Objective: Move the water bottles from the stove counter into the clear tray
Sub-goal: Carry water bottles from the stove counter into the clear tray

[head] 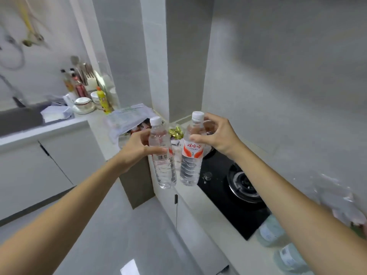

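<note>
Left hand: the left hand (137, 149) grips a clear plastic water bottle with a white cap and a barcode label (161, 153) round its upper body, fingers curled about it; it is held in the air above the counter edge.
Right hand: the right hand (216, 135) holds a second clear plastic water bottle with a white cap and a red-and-white label (191, 153) near the shoulder, thumb in front and fingers behind.
Position: both bottles hang side by side, just apart, between the black glass gas stove (234, 187) and the cluttered clear tray (127, 124) ahead.
Orientation: caps up; long axes near vertical; bases lean slightly towards each other.
Remaining: two blurred bottles (282, 247) lie on the counter at lower right.
Risk: high grips let the heavy bases swing; the bottles may knock together or slip.
Risk: the tray looks partly filled and covered by a plastic sheet; a bottle set there may topple.
</note>
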`<act>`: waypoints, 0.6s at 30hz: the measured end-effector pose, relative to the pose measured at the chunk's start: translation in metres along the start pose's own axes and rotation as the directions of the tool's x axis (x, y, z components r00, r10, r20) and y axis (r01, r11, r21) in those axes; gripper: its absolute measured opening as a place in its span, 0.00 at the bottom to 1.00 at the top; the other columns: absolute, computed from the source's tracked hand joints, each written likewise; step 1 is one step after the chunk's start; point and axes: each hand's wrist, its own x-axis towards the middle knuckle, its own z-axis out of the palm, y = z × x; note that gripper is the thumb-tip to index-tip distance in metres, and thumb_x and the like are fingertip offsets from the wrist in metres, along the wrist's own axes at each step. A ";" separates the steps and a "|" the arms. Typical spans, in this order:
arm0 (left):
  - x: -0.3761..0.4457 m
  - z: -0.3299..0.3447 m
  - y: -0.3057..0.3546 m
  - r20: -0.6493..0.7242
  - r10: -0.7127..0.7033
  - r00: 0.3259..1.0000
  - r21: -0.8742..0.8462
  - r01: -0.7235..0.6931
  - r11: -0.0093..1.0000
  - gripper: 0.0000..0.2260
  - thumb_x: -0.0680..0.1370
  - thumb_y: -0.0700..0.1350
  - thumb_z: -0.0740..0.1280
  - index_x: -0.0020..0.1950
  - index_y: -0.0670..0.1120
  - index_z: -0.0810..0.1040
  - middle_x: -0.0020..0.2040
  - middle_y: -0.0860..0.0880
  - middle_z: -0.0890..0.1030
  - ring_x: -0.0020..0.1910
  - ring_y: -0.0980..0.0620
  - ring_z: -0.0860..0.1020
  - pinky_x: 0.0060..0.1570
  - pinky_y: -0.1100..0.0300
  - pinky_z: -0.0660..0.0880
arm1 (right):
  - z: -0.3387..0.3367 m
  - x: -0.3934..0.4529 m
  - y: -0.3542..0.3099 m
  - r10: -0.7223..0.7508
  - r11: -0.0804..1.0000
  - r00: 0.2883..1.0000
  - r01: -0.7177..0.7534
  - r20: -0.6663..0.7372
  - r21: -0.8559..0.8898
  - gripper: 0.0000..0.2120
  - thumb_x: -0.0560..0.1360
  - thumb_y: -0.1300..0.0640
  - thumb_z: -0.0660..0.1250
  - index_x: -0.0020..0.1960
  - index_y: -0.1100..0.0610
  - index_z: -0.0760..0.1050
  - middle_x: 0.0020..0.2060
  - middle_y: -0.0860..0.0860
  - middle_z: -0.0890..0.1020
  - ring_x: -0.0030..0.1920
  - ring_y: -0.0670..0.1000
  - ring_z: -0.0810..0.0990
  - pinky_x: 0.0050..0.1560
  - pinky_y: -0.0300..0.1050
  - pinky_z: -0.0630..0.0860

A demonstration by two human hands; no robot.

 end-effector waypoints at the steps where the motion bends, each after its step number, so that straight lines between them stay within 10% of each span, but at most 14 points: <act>1: -0.002 -0.022 -0.003 -0.021 0.003 1.000 0.015 -0.002 1.000 0.25 0.71 0.41 0.80 0.66 0.47 0.80 0.58 0.49 0.86 0.58 0.49 0.84 0.65 0.45 0.77 | 0.019 0.014 -0.005 -0.021 1.000 0.999 0.021 0.029 -0.006 0.26 0.65 0.55 0.85 0.61 0.54 0.82 0.51 0.52 0.88 0.54 0.54 0.86 0.60 0.58 0.82; 18: -0.084 -0.346 -0.101 -0.540 -0.117 0.833 0.047 0.168 0.985 0.26 0.69 0.46 0.81 0.66 0.50 0.80 0.55 0.52 0.86 0.54 0.55 0.84 0.52 0.62 0.81 | 0.387 0.222 -0.063 -0.163 0.983 0.846 0.097 0.507 0.155 0.23 0.68 0.60 0.83 0.61 0.57 0.81 0.50 0.53 0.88 0.53 0.51 0.86 0.54 0.43 0.83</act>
